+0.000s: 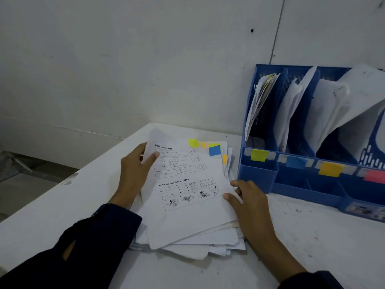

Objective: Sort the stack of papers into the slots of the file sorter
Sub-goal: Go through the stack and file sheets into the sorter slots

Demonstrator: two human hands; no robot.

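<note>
Messy paper stack (pixel 187 205) flat, blue file sorter (pixel 312 180) beside

The file sorter (pixel 312 163) is cut off at the right edge, its pink label (pixel 375 176) blurred, while the left hand (pixel 135 172) hides the paper stack's (pixel 187 205) near-left edge beneath its fingers.
</note>
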